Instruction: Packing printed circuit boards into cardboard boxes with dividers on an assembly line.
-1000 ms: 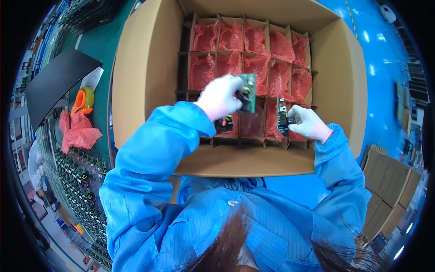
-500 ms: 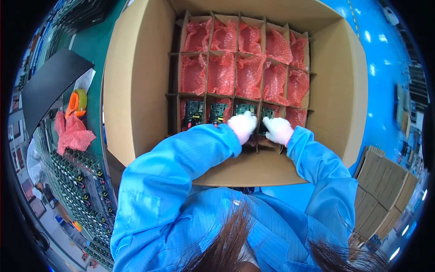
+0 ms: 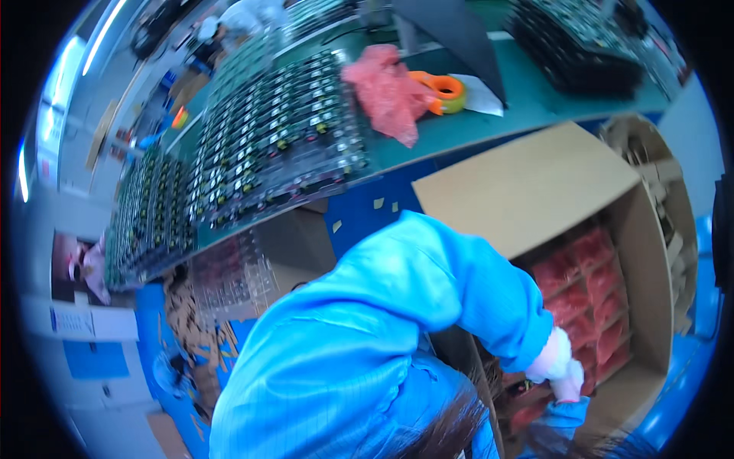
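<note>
Both my hands are in white gloves, close together inside a large cardboard box at the lower right. My left hand reaches in from a blue sleeve, and my right hand is beside it, touching or overlapping it. The fingers of both are too small and blurred to make out, so any grip is hidden. Pink bubble wrap lines the divided cells around them. A dark piece of circuit board shows faintly in a cell next to my left hand.
On the green bench stand clear trays with rows of green circuit boards. Pink bubble wrap and an orange tape dispenser lie near the bench edge. Dark stacked trays stand at far right. Cardboard scraps lie on the floor.
The view has swung left toward the bench, moving the box to the lower right. My hands were apart over circuit boards in two neighbouring cells; now they are together.
</note>
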Demonstrator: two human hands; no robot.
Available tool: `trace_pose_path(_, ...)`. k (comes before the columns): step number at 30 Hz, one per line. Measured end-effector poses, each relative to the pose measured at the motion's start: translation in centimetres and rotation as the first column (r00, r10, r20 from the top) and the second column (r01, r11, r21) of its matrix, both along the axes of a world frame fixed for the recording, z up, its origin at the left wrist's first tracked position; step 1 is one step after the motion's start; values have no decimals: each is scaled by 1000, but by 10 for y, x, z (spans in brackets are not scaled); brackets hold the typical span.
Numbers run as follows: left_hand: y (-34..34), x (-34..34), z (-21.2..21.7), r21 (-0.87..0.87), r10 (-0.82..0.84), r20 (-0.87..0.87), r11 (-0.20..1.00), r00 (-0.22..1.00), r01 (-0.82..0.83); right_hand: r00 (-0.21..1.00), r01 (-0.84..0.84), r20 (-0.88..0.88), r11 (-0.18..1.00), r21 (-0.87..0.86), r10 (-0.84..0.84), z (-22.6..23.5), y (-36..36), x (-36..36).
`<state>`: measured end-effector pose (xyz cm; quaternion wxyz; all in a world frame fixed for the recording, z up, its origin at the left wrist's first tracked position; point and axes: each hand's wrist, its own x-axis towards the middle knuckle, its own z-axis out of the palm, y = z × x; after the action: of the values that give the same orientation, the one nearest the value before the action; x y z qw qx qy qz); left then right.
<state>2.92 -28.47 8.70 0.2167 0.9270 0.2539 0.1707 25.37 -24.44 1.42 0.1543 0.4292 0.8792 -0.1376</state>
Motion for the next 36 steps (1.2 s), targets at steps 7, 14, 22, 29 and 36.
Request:
trace_pose_path(7,-113,-265,74,172,805,147,551,574,-817,544,-180,-839,974,-138,-19,146,-12,-315)
trace_pose_path(14,-282,-495,30,647,955,-291,244,63,-723,614,-379,-751,925,-10,244,95,-119,-582)
trace_pose_path(22,-312,-587,-48,680,903,-425,369,70,-633,543,30,-722,869,-493,-429,14,-180,-710)
trace_pose_path(29,-286,-579,-56,743,834,-526,355,-168,-568,267,128,-765,809,-574,-585,-15,-182,-726)
trace_pose_path(36,-287,-568,-8,760,858,-479,300,-184,-577,102,-67,-707,704,-707,-700,83,-186,-644)
